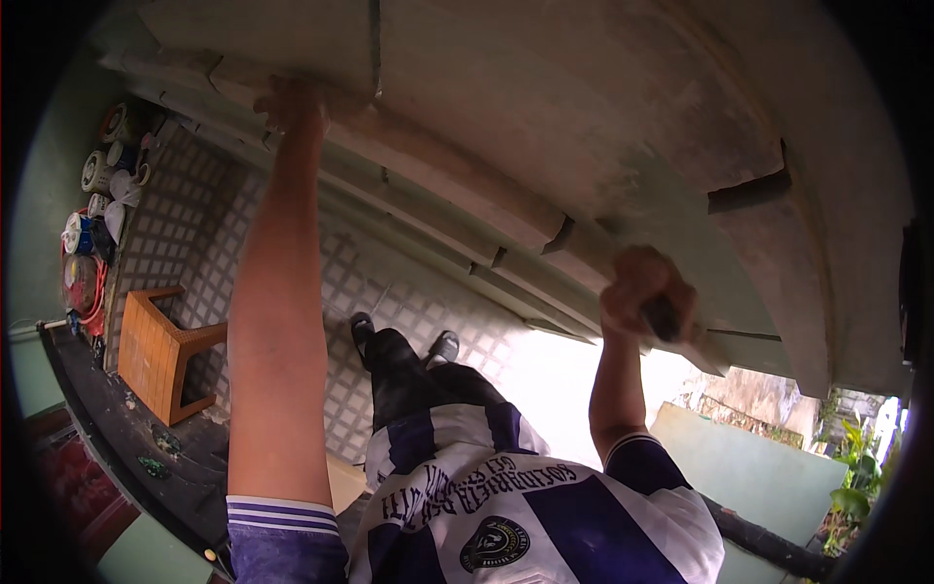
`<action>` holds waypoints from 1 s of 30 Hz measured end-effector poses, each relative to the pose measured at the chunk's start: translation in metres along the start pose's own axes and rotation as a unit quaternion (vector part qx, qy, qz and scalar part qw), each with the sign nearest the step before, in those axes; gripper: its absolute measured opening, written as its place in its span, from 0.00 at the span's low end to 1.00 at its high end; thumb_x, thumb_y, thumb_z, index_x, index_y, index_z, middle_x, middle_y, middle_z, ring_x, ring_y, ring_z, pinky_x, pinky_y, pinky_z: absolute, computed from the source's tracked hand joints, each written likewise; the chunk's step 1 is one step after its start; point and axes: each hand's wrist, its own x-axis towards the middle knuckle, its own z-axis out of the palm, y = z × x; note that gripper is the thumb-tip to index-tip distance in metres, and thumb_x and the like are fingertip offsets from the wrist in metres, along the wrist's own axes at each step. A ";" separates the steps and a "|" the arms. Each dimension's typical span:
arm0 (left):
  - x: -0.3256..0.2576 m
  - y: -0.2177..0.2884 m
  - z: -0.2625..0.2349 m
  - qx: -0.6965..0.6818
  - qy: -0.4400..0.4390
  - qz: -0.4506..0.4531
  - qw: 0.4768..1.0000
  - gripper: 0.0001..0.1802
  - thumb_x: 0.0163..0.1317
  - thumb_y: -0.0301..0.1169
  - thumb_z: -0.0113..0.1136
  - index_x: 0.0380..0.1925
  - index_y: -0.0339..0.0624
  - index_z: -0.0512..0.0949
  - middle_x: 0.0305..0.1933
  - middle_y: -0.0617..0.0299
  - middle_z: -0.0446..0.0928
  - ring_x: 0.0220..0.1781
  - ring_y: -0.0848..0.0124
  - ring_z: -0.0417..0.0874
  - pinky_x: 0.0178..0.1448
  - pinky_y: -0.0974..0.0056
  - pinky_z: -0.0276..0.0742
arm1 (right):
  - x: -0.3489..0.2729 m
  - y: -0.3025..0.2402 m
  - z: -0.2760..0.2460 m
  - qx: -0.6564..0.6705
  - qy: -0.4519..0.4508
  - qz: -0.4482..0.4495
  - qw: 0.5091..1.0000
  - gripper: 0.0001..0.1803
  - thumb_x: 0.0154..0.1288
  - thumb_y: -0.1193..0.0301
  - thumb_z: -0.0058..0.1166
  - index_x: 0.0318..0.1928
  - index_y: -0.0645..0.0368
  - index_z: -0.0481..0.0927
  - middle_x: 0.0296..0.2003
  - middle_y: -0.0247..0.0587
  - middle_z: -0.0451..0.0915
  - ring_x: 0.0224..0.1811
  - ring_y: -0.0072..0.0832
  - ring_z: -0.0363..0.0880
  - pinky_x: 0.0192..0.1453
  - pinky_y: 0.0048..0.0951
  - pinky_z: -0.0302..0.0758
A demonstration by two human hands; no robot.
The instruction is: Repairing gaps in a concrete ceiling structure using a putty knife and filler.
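Above me runs a stepped, grey-brown moulding (438,161) with several long ridges and dark gaps, along a weathered plaster surface (545,88). My left hand (294,105) is raised at arm's length and rests against the upper ridge, fingers spread, holding nothing that I can see. Lower on the right, my right hand (642,287) is closed in a fist close to the moulding. A short black end of an object (662,317) sticks out of that fist; motion blur and the fingers hide what kind it is.
An orange-brown stool (151,355) stands at the left on a tiled floor (336,282). Several tubs, bags and cords (83,229) line the left wall. Green plants (856,487) and a pale green panel (749,467) are at the lower right.
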 end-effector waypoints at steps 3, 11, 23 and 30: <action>-0.009 0.013 -0.001 -0.166 0.032 -0.109 0.980 0.33 0.72 0.51 0.45 0.66 0.39 0.54 0.66 0.30 0.59 0.62 0.41 0.75 0.58 0.46 0.81 | -0.004 -0.002 0.005 0.002 0.012 0.013 1.000 0.07 0.65 0.76 0.52 0.29 0.58 0.71 0.16 0.35 0.78 0.15 0.26 0.77 0.21 0.25 0.75; -0.023 0.013 -0.006 -0.024 -0.010 -0.037 0.999 0.33 0.72 0.50 0.45 0.66 0.40 0.54 0.65 0.33 0.61 0.62 0.39 0.74 0.61 0.45 0.79 | -0.002 -0.011 -0.002 0.150 0.035 -0.019 0.988 0.10 0.67 0.75 0.51 0.27 0.61 0.68 0.15 0.38 0.76 0.14 0.25 0.75 0.20 0.26 0.75; 0.001 -0.001 0.009 -0.179 0.050 -0.068 0.980 0.29 0.74 0.46 0.44 0.69 0.44 0.57 0.64 0.39 0.58 0.63 0.38 0.72 0.61 0.44 0.79 | -0.019 0.005 0.004 -0.090 -0.041 0.028 0.995 0.11 0.69 0.73 0.51 0.29 0.63 0.68 0.16 0.38 0.77 0.15 0.28 0.75 0.21 0.27 0.77; 0.001 0.003 0.009 -0.065 0.062 -0.058 0.994 0.25 0.73 0.41 0.45 0.68 0.54 0.61 0.60 0.38 0.61 0.57 0.39 0.77 0.58 0.47 0.81 | 0.025 -0.016 0.007 0.099 -0.013 -0.099 0.990 0.09 0.69 0.78 0.47 0.33 0.63 0.61 0.12 0.38 0.69 0.11 0.23 0.69 0.13 0.25 0.69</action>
